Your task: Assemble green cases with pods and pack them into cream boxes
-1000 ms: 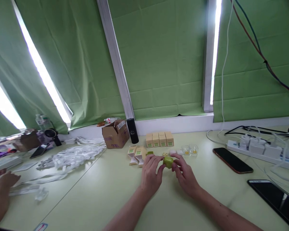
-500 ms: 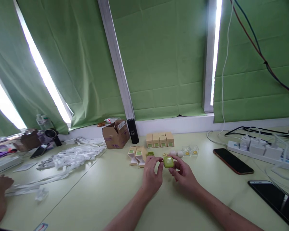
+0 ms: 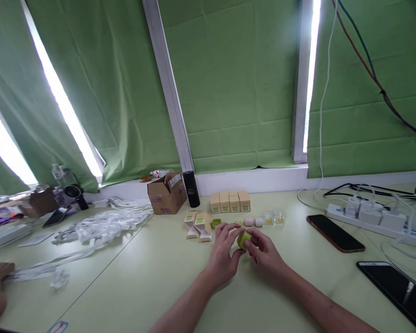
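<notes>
Green case [image 3: 244, 239], small and round-cornered, is held between two bare hands over the middle stretch of the table [image 3: 152, 268], in front of the goods set toward the far edge. Compared with half a second ago, when its broad face with a pale patch is turned to the viewer, the case now stands tilted and more edge-on, and the patch is out of sight. This turn suggests, as a judgement, that the work is at a stage of handling and reorienting, the case not yet set down.

The case lies in the gap between the two sets of fingers. Left hand [image 3: 222, 256]: fingers arched over its upper left side, thumb below, together pinching it; the exact contact of the fingertips is partly hidden. Right hand [image 3: 267, 255]: thumb on the near face and forefinger on the right side, pinching it likewise; the remaining fingers are curled beneath.

Just beyond the left fingers, toward the far edge, lies a second green piece [image 3: 216, 223], with two open cartons [image 3: 203, 224] to its left. Behind stands a row of four boxes [image 3: 234, 202], nearer the far edge. Beyond the right hand are two pale cylinders [image 3: 248, 222] and two transparent cups [image 3: 279, 216]. Farther right lies a phone [image 3: 335, 232], well apart from the fingers.
</notes>
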### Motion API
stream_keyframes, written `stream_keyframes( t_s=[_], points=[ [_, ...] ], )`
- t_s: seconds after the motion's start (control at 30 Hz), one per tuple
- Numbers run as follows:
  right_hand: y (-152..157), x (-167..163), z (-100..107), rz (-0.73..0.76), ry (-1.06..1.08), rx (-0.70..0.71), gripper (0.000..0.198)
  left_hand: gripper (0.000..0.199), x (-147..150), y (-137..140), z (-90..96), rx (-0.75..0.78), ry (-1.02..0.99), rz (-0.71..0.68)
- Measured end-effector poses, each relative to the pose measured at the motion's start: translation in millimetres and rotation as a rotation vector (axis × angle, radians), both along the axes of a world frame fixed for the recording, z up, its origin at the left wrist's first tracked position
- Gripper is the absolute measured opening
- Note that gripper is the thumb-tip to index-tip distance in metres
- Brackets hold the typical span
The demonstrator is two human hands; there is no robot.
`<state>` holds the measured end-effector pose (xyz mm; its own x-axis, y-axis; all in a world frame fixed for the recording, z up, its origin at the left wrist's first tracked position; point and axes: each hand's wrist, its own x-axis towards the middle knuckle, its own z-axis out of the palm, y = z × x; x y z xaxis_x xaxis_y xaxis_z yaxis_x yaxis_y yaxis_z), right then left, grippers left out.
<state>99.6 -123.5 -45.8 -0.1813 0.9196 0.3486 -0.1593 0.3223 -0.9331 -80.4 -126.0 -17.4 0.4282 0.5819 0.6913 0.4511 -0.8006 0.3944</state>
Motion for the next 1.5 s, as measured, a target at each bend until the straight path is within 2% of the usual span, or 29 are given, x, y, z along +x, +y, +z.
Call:
stream_keyframes(
  t_s=[0.13,0.27,0.37,0.43,0.57,0.73,0.93,1.1,1.23,1.37,1.5],
  points=[
    [-1.4,-0.1,0.0,-0.02,0.0,-0.009,0.054,0.054,2.5,3.6,-4.4,-0.077,-0.098,-0.032],
    [2.6,7.3,-4.9,-0.223,-0.11,0.022,0.047,0.047,2.6,16.5,-11.5,-0.278,-0.337,0.036],
    [6.4,14.6,-9.1,-0.424,-0.418,0.149,0.03,0.05,0.4,26.3,-15.3,-0.472,-0.553,-0.008],
    [7.8,17.3,-10.0,-0.485,-0.65,0.269,0.023,0.059,-1.3,29.6,-15.9,-0.593,-0.676,-0.072],
    [10.6,14.7,-7.1,-0.506,-1.052,0.454,0.025,0.063,-3.0,28.0,-13.0,-0.696,-0.795,-0.1],
    [26.9,7.0,2.3,-0.448,-1.407,0.54,0.038,0.063,-2.5,25.3,-10.3,-0.709,-0.8,-0.107],
    [52.5,-2.8,13.4,-0.395,-1.465,0.556,0.023,0.066,-3.5,32.5,-17.4,-0.714,-0.826,-0.148],
    [56.3,-8.3,11.8,-0.398,-1.469,0.571,0.026,0.064,-4.6,35.3,-19.8,-0.684,-0.82,-0.126],
    [46.5,-3.8,12.8,-0.412,-1.449,0.616,0.029,0.063,-3.8,33.7,-17.4,-0.681,-0.825,-0.129],
    [24.2,3.5,11.7,-0.392,-1.416,0.695,0.031,0.062,-2.2,32.5,-16.4,-0.684,-0.834,-0.123],
    [1.5,5.9,1.9,-0.425,-1.237,0.835,0.026,0.063,-0.8,31.5,-16.5,-0.677,-0.826,-0.143]
  ],
)
